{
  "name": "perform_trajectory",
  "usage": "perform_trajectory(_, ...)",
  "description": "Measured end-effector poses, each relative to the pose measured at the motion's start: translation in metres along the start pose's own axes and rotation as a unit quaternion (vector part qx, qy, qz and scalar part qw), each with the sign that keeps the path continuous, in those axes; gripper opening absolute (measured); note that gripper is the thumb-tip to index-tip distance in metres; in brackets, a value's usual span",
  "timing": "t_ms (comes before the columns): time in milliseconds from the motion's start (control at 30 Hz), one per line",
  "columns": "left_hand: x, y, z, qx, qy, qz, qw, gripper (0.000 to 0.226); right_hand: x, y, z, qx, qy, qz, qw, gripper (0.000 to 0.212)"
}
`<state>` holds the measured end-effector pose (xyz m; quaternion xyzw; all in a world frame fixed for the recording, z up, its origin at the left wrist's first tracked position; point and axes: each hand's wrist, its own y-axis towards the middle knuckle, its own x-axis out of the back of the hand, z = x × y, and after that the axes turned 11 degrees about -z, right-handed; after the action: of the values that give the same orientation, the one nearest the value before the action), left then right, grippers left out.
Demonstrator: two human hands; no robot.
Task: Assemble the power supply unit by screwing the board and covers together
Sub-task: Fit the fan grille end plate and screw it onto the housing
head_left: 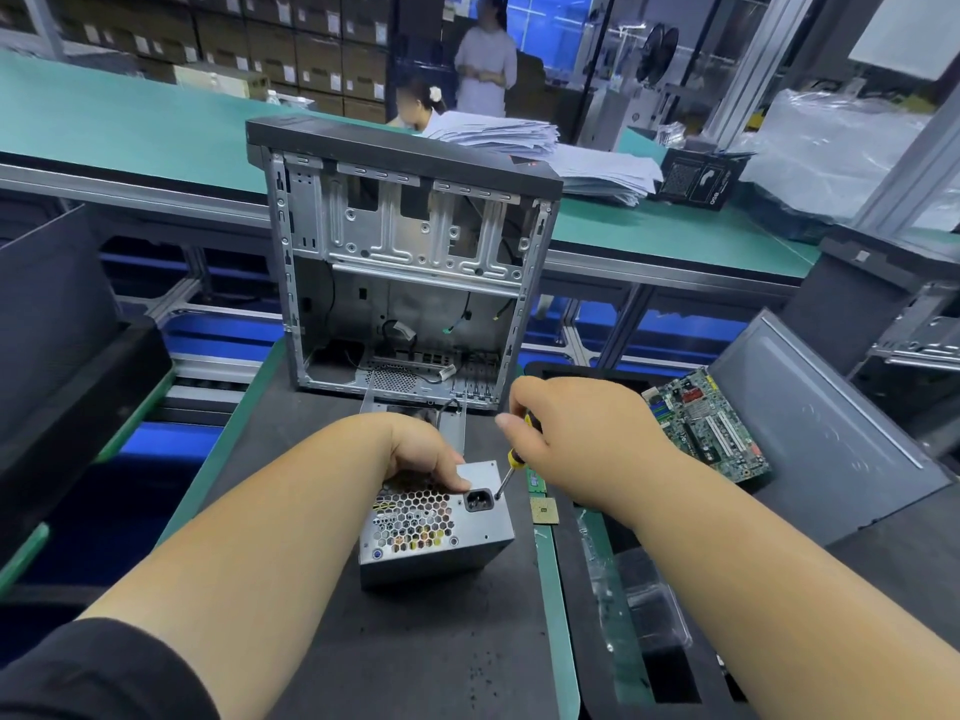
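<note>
A grey metal power supply unit stands on the dark mat, its honeycomb vent face and black power socket turned up. My left hand grips its far top edge, thumb by the socket. My right hand is closed around a yellow-and-black screwdriver. The screwdriver's tip touches the unit's face just right of the socket.
An open, empty computer case stands upright just behind the unit. A green motherboard lies at right, beside a grey side panel. A small CPU chip rests right of the unit. Two people are behind the far bench.
</note>
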<state>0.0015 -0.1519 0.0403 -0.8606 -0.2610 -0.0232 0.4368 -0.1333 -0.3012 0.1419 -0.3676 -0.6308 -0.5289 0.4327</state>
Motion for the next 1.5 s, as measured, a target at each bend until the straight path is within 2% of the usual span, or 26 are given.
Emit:
perform_trajectory(67,-0.001,0.000,0.000,-0.002,-0.003,-0.003,1.000,0.035,0.002,-0.001,0.001,-0.004,0.041,0.004,0.999,0.020)
perform_trajectory(200,-0.001,-0.002,0.000,-0.004,0.002,-0.002,1.000,0.032,0.005,-0.002,0.002,0.009,0.056,-0.004,0.998,0.028)
perform_trajectory(433,-0.002,-0.002,0.000,-0.005,0.005,-0.005,1.000,0.033,0.000,-0.007,-0.002,0.010,-0.014,-0.016,1.000,0.030)
perform_trajectory(500,-0.003,-0.002,0.000,-0.005,0.005,-0.008,1.000,0.034,-0.001,-0.009,-0.002,0.001,0.021,-0.018,1.000,0.025)
perform_trajectory(600,-0.003,0.000,0.001,-0.008,0.007,-0.011,1.000,0.033,0.000,-0.009,-0.002,-0.002,0.068,-0.017,0.998,0.035)
perform_trajectory(800,-0.003,0.000,0.001,-0.004,0.012,-0.004,1.000,0.033,-0.004,-0.009,-0.006,0.003,0.022,-0.030,0.999,0.027)
perform_trajectory(900,-0.002,0.000,0.001,-0.002,0.013,-0.003,1.000,0.032,-0.005,-0.010,-0.006,0.007,-0.008,-0.034,0.999,0.031)
perform_trajectory(1067,-0.002,0.002,0.002,-0.004,0.006,-0.002,1.000,0.029,-0.004,-0.010,-0.005,0.000,0.063,-0.026,0.998,0.024)
perform_trajectory(1167,-0.003,0.003,0.003,-0.010,0.005,-0.005,1.000,0.030,-0.004,-0.009,-0.004,0.007,0.063,-0.025,0.998,0.035)
perform_trajectory(1267,-0.003,0.002,0.003,-0.017,0.012,-0.006,1.000,0.017,-0.004,-0.010,-0.004,-0.001,0.048,-0.039,0.998,0.033)
perform_trajectory(1367,-0.003,0.002,0.003,-0.018,0.014,-0.002,1.000,0.013,-0.005,-0.012,-0.004,-0.002,0.017,-0.041,0.999,0.035)
perform_trajectory(1500,-0.004,0.002,0.003,-0.019,0.011,-0.004,1.000,0.013,-0.005,-0.013,-0.003,-0.002,0.069,-0.027,0.997,0.042)
